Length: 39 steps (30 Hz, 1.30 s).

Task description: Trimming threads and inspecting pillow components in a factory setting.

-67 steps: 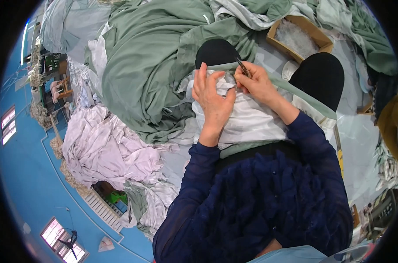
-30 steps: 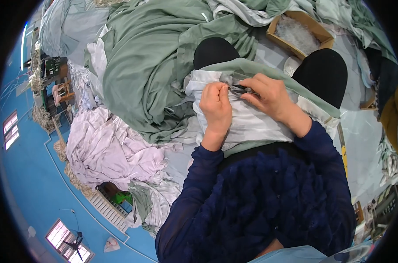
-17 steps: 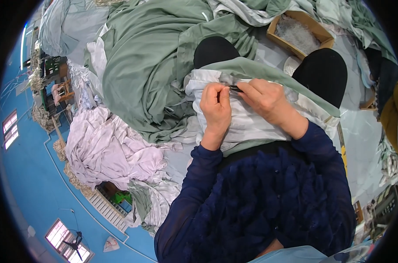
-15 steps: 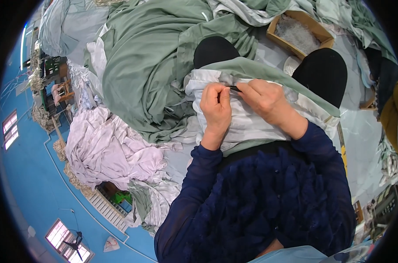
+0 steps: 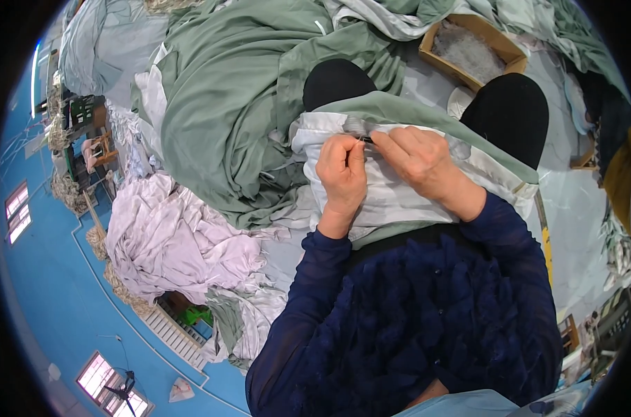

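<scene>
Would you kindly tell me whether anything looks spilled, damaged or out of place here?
Nothing clearly stands out as spilled or damaged. The white cloth across the lap is creased, with no tear visible. The pale pink cloth on the left lies crumpled in a heap, perhaps untidy. The translucent fluff sits inside its cardboard box.

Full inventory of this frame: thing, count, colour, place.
lap cloth: 1, white and green, centre
tool: 1, dark, centre, partly hidden
green cloth heap: 1, green, upper left
pink cloth heap: 1, pale pink, left
blue cloth: 1, pale blue, upper left
cardboard box: 1, brown, upper right, whitish fill
floor: 1, pale grey, right
wall: 1, blue, left
windows: 2, bright, left
fan: 1, black, lower left
other cloth and clutter: uncounted, mixed colours, edges
knees: 2, black, upper middle
ruffled top: 1, navy, lower centre
left hand: 1, bare, centre, pinching lap cloth
right hand: 1, bare, centre, holding tool
</scene>
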Tool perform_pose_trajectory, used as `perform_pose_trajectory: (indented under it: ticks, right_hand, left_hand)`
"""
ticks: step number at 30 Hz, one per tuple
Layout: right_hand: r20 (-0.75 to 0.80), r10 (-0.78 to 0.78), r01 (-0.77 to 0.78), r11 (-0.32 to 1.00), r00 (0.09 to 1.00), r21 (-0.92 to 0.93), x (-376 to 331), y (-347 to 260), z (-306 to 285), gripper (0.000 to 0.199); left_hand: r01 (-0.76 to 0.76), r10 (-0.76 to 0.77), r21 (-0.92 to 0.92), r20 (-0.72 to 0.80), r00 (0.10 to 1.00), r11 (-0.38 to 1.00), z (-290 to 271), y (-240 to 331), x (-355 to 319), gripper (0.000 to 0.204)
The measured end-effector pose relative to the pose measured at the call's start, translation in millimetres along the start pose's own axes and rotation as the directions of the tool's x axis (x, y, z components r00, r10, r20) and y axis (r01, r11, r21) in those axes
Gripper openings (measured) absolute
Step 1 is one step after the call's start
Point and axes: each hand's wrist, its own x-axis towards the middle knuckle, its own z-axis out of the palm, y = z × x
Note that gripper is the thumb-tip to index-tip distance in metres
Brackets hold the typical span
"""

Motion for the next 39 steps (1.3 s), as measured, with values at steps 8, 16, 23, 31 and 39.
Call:
perform_pose_trajectory:
  ticks: [8,16,23,31,39]
  right_hand:
    - [-0.019,-0.036,0.035,0.999,0.999,-0.03,0,2,1,0.035]
    - [-0.035,0.088,-0.085,0.993,0.996,0.083,0,4,6,0.034]
    - [0.321,0.583,-0.62,0.433,0.746,0.655,8,6,7,0.032]
    - [0.327,0.532,-0.596,0.478,0.781,0.645,10,8,22,0.013]
    - [-0.329,0.702,-0.702,0.698,0.631,0.143,21,112,-57,0.026]
  left_hand:
    - [-0.015,0.015,-0.004,-0.005,1.0,1.0,1,0,1,0.013]
    - [-0.027,0.026,-0.011,-0.007,1.0,1.0,1,-1,1,0.013]
    - [-0.005,0.005,-0.036,-0.002,1.0,0.999,2,0,2,0.011]
    - [-0.061,0.06,0.012,0.065,0.996,0.998,2,1,5,0.011]
    - [0.085,-0.09,-0.076,-0.064,0.994,0.994,3,1,1,0.021]
